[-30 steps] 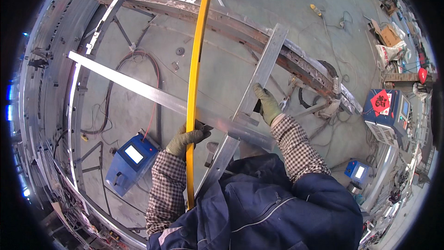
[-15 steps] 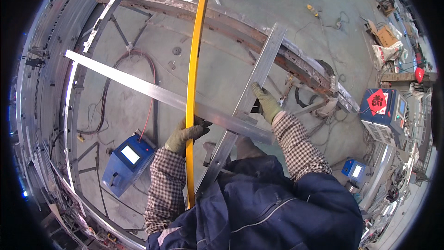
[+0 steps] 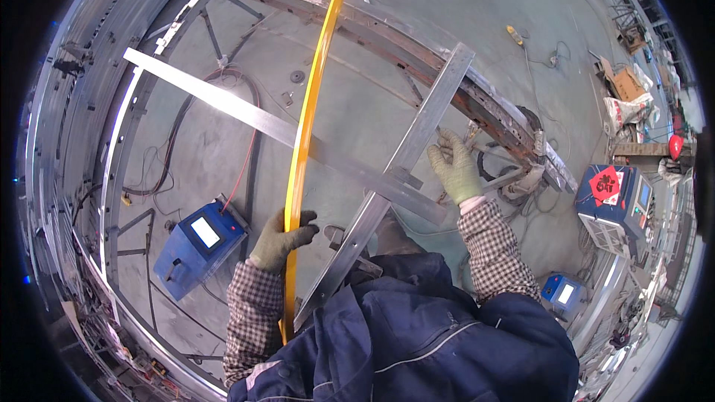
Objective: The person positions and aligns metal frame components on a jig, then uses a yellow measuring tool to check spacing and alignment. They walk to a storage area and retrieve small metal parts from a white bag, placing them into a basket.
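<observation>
The left hand [image 3: 279, 238], in a green work glove, has its grip pressed around a long yellow level [image 3: 309, 126], the fingers wrapped over the bar near its lower end. From that grip the level runs up and away, curving in the lens, and crosses over a flat metal strip [image 3: 246, 115] that lies slantwise beyond the hand.

The right hand [image 3: 453, 167], also gloved, is raised beside a metal bar [image 3: 406, 160] that slopes down toward the body; its fingers are partly curled and touch the bar's edge, but whether the grip pinches it cannot be told. Just past this hand runs a rusty curved beam [image 3: 387, 37].

Left of the left grip, on the concrete floor [image 3: 447, 0], sits a blue box machine [image 3: 197, 246] with cables [image 3: 246, 156] trailing from it.
</observation>
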The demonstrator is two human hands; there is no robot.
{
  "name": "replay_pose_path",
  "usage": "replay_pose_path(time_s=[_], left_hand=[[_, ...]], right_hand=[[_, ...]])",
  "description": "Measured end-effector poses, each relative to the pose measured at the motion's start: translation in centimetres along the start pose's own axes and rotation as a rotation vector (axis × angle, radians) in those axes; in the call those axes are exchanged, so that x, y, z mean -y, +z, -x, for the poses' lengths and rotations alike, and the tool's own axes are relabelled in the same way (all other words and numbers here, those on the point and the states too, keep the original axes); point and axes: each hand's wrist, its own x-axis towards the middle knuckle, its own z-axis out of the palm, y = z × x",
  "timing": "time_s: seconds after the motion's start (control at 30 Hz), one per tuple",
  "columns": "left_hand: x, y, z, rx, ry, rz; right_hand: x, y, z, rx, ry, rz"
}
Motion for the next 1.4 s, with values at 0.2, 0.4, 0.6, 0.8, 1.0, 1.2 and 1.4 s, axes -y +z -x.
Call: replay_pose_path(time_s=[0.2,0.4,0.6,0.8,1.0,1.2,1.4], left_hand=[[3.9,-1.6,6.5,-0.163,-0.029,-0.121],[8.1,-0.8,12.1,-0.217,-0.02,-0.176],[11.4,1.8,19.2,-0.343,0.001,-0.297],[17.7,7.3,23.8,-0.55,0.195,-0.208],[22.9,13.5,30.0,-0.682,0.018,-0.089],[29.8,15.3,34.1,-0.912,0.073,0.039],[42.7,15.6,43.5,-1.202,-0.03,0.345]], right_hand=[[5.5,2.8,4.4,0.172,-0.445,0.279],[6.9,5.0,5.0,0.213,-0.569,0.577],[4.8,5.3,3.8,0.221,-0.677,0.595],[4.6,5.1,2.2,0.342,-0.648,0.463],[6.5,8.6,8.6,0.416,-0.867,0.295],[10.9,14.3,23.1,0.913,-1.261,0.223],[14.1,17.2,35.9,1.117,-1.354,0.413]])
